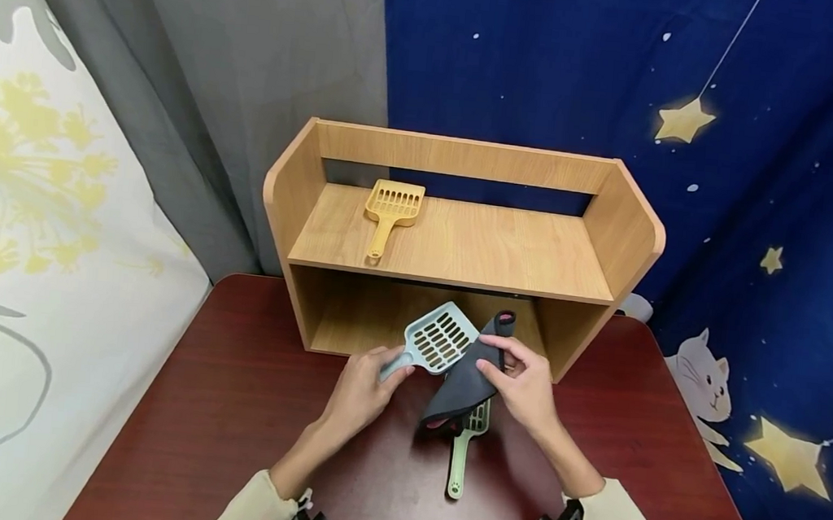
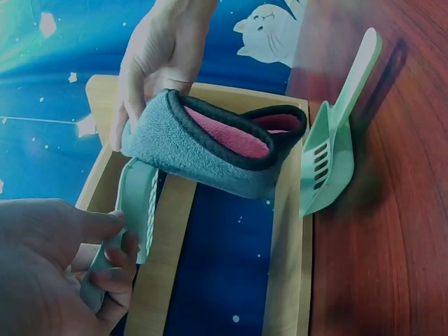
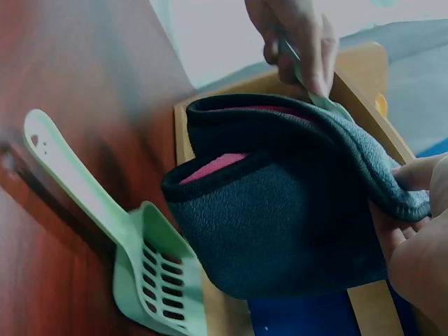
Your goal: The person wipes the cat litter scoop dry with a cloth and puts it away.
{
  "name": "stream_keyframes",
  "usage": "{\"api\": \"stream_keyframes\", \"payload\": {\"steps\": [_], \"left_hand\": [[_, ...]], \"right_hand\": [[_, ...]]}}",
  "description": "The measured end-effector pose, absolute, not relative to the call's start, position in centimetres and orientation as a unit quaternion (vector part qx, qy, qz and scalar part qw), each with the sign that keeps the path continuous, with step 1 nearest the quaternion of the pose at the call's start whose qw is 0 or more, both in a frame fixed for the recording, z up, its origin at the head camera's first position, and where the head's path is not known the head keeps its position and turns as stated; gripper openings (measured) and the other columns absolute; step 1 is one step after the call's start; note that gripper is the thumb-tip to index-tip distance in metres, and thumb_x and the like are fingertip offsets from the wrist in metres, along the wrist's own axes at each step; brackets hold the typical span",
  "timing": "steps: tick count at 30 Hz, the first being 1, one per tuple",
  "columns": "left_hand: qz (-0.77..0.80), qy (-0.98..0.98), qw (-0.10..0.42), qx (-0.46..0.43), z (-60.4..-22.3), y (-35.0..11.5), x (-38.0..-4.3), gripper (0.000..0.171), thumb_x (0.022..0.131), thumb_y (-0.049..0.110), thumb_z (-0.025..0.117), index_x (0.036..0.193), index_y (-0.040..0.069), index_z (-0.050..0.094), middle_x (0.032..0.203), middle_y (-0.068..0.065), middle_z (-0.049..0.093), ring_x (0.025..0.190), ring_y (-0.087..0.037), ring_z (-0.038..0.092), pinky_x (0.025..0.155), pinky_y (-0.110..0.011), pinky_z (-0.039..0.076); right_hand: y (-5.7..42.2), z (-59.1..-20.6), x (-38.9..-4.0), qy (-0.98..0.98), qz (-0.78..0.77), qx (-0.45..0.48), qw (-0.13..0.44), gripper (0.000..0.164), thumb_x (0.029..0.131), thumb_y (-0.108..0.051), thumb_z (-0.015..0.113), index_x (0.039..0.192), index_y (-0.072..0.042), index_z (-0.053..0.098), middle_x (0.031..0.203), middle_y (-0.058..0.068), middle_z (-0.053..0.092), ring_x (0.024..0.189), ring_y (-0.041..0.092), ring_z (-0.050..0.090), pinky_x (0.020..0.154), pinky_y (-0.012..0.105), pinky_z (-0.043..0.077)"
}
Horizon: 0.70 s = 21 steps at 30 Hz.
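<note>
My left hand (image 1: 366, 384) grips the handle of a light blue slotted litter scoop (image 1: 442, 337), held up in front of the shelf with its head toward the right. In my right hand (image 1: 524, 383) a dark grey cloth (image 1: 467, 378) with a pink underside is pinched, folded over and hanging. Its upper part meets the blue scoop's right edge. Below the cloth a green litter scoop (image 1: 458, 463) lies on the table, its handle toward me and its head partly hidden by the cloth. The right wrist view shows the slots of this green scoop (image 3: 164, 280).
A two-level wooden shelf (image 1: 451, 283) stands at the back of the dark red table (image 1: 189, 438). On its upper board lies a yellow litter scoop (image 1: 395, 203), left of the middle. Grey and blue star-patterned curtains (image 1: 550, 58) hang behind.
</note>
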<state>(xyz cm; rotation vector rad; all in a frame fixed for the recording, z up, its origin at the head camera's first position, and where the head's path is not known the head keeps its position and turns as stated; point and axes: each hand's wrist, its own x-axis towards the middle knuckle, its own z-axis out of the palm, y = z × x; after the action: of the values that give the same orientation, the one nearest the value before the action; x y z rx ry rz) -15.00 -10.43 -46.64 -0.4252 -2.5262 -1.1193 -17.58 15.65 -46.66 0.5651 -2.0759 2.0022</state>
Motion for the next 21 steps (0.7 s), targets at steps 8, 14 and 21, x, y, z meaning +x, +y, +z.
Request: {"api": "stream_keyframes", "payload": {"steps": [8, 14, 21], "left_hand": [[-0.405, -0.886, 0.162, -0.155, -46.8, -10.5, -14.8, 0.034, 0.093, 0.011, 0.081, 0.122, -0.006, 0.076, 0.100, -0.013, 0.077, 0.077, -0.014, 0.065, 0.071, -0.035, 0.057], [-0.414, -0.886, 0.145, -0.150, -47.7, -10.9, -15.1, 0.031, 0.093, 0.009, 0.080, 0.121, -0.006, 0.076, 0.104, -0.015, 0.077, 0.086, -0.019, 0.071, 0.075, -0.038, 0.059], [-0.423, -0.887, 0.128, -0.136, -49.3, -11.6, -16.3, 0.033, 0.094, 0.005, 0.078, 0.123, -0.010, 0.074, 0.110, -0.021, 0.077, 0.092, -0.027, 0.073, 0.079, -0.044, 0.059]], "right_hand": [[17.5, -46.1, -18.1, -0.713, 0.674, 0.156, 0.116, 0.037, 0.086, 0.016, 0.077, 0.123, 0.013, 0.071, 0.112, 0.037, 0.071, 0.090, 0.012, 0.077, 0.073, 0.026, 0.062], [18.5, -45.8, -18.0, -0.702, 0.689, 0.141, 0.114, 0.039, 0.086, 0.015, 0.078, 0.124, 0.015, 0.069, 0.110, 0.030, 0.074, 0.090, 0.011, 0.077, 0.073, 0.026, 0.061], [20.0, -45.7, -17.8, -0.692, 0.699, 0.146, 0.106, 0.039, 0.088, 0.014, 0.077, 0.125, 0.016, 0.068, 0.111, 0.009, 0.078, 0.093, 0.010, 0.076, 0.075, 0.026, 0.061]]}}
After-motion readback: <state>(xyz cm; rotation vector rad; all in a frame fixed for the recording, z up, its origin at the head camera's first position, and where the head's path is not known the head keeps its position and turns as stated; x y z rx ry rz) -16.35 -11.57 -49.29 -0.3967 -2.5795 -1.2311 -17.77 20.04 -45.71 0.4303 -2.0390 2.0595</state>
